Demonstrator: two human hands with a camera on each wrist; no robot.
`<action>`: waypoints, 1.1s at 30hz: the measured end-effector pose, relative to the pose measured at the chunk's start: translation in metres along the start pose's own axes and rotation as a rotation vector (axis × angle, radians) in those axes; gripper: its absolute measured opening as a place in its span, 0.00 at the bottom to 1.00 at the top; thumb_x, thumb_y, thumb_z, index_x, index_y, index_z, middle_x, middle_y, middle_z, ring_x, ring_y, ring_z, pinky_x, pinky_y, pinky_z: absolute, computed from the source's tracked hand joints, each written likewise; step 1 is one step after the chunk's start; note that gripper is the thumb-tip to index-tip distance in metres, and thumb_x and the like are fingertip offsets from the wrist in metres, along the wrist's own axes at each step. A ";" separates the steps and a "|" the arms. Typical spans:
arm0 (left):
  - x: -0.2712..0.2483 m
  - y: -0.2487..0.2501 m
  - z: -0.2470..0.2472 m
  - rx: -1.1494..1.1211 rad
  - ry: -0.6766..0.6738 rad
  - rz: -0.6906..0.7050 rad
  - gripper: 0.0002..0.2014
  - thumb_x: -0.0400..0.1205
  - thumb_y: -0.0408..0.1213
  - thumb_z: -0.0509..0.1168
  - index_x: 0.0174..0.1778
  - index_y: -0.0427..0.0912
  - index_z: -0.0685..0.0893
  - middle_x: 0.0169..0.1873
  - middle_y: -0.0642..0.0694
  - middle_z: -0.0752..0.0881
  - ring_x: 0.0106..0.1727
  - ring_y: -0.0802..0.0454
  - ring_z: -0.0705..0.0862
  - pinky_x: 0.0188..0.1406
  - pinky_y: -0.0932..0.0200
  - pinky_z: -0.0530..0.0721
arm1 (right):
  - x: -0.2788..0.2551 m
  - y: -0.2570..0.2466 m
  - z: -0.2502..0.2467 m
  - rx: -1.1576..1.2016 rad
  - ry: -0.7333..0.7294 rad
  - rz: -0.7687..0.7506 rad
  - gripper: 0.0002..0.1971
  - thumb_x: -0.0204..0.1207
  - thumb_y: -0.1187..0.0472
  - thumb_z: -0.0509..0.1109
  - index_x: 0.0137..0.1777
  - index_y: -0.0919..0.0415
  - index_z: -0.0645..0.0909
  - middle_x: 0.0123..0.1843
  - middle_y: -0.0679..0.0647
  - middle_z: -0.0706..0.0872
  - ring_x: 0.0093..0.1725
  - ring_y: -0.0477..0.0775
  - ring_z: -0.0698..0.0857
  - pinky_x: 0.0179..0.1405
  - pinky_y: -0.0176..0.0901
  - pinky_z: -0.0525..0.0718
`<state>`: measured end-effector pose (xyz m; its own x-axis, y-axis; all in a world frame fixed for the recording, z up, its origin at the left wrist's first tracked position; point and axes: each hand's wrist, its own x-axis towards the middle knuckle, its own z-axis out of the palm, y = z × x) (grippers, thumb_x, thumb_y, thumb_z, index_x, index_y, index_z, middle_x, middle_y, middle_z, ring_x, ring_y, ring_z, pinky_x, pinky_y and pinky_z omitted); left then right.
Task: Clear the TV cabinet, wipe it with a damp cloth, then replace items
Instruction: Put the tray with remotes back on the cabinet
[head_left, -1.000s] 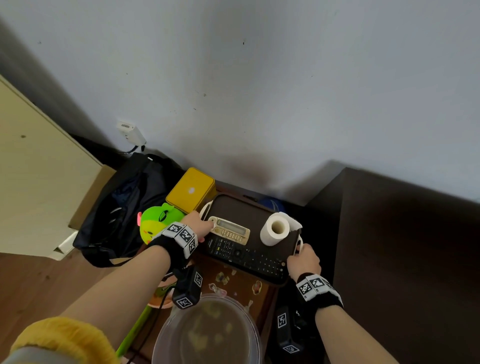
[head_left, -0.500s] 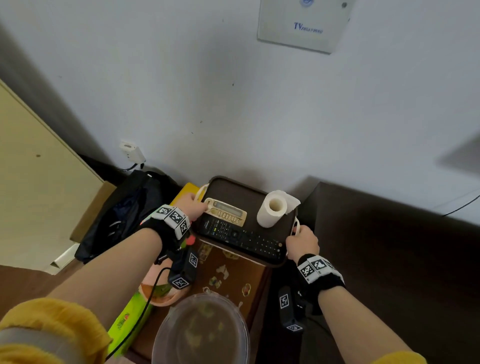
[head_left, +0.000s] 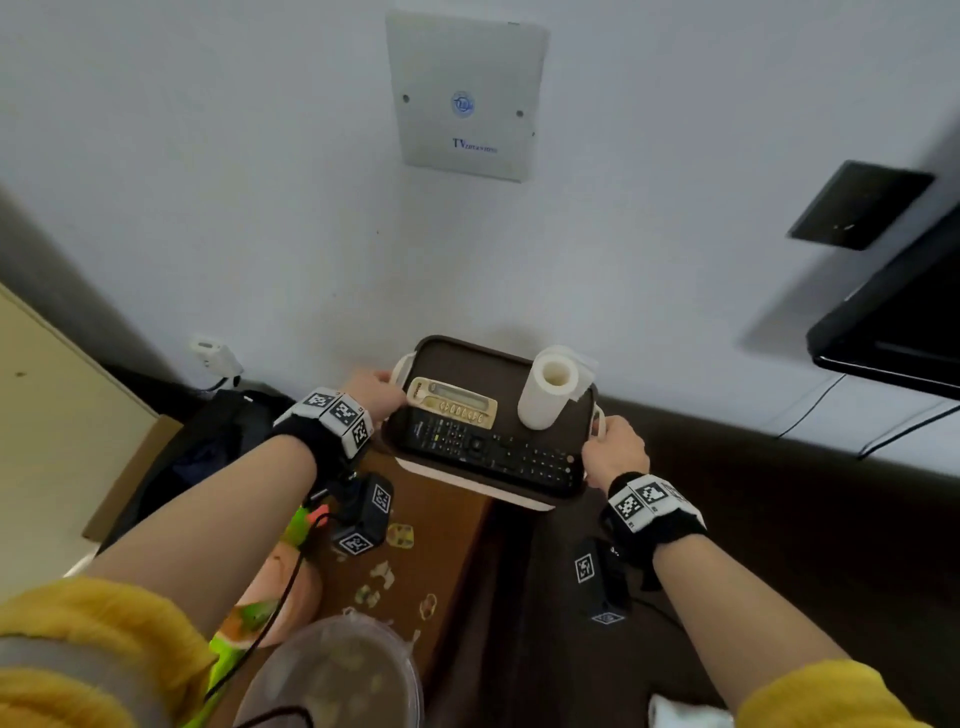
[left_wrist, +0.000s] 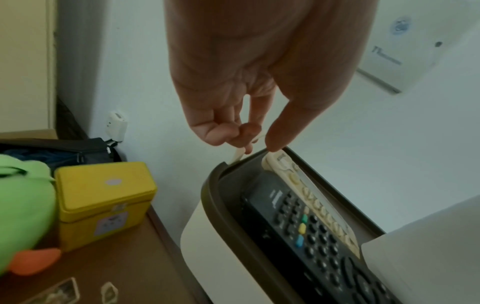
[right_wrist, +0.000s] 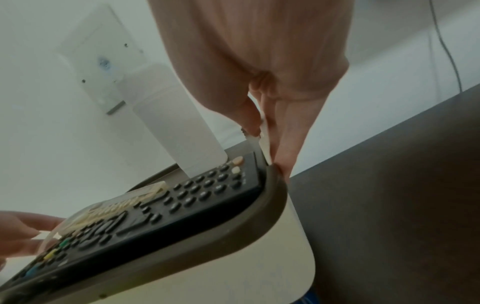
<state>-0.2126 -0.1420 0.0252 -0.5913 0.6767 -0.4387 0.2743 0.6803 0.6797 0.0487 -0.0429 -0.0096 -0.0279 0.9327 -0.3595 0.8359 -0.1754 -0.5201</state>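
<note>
A brown tray (head_left: 467, 361) with a cream underside hangs in the air between a small table and the dark TV cabinet (head_left: 779, 530). On it lie a black remote (head_left: 493, 454) and a beige remote (head_left: 452, 405), and a white paper roll (head_left: 548, 392) stands upright. My left hand (head_left: 376, 392) pinches the tray's thin cream handle (left_wrist: 239, 153) on the left. My right hand (head_left: 615, 449) grips the handle on the right, its fingers (right_wrist: 283, 144) against the tray rim (right_wrist: 233, 232). The tray's right edge overlaps the cabinet's left end.
Below the tray stands a small brown table (head_left: 431, 551) with stickers, a yellow tin (left_wrist: 103, 197) and a green plush toy (left_wrist: 23, 205). A clear plastic bowl (head_left: 332, 675) sits near me. A black bag (head_left: 218, 447) lies left; a TV (head_left: 893, 332) stands right.
Both hands have lifted the tray off the small table and carried it up and to the right, toward the dark cabinet. The items on it kept their places.
</note>
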 end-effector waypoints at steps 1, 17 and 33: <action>-0.002 0.009 0.011 -0.011 0.002 0.011 0.13 0.80 0.27 0.61 0.58 0.33 0.86 0.55 0.30 0.87 0.58 0.35 0.84 0.50 0.51 0.80 | 0.007 0.007 -0.010 -0.012 0.006 0.000 0.12 0.75 0.63 0.61 0.57 0.60 0.76 0.56 0.63 0.85 0.54 0.68 0.84 0.56 0.55 0.84; -0.007 0.106 0.197 -0.047 -0.192 -0.105 0.16 0.78 0.29 0.63 0.62 0.36 0.83 0.38 0.37 0.83 0.44 0.42 0.82 0.42 0.58 0.73 | 0.120 0.133 -0.123 -0.091 0.044 0.090 0.15 0.77 0.63 0.61 0.64 0.59 0.77 0.58 0.64 0.84 0.56 0.68 0.83 0.58 0.59 0.83; 0.012 0.120 0.225 0.098 -0.202 -0.017 0.19 0.78 0.28 0.61 0.66 0.39 0.78 0.58 0.37 0.84 0.60 0.37 0.82 0.54 0.55 0.78 | 0.145 0.145 -0.125 -0.108 -0.019 0.157 0.14 0.79 0.65 0.62 0.64 0.62 0.75 0.60 0.64 0.82 0.60 0.67 0.81 0.50 0.47 0.74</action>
<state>-0.0164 0.0110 -0.0311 -0.4352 0.7006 -0.5654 0.3437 0.7097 0.6149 0.2348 0.1060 -0.0402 0.0977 0.8902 -0.4449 0.8850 -0.2823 -0.3704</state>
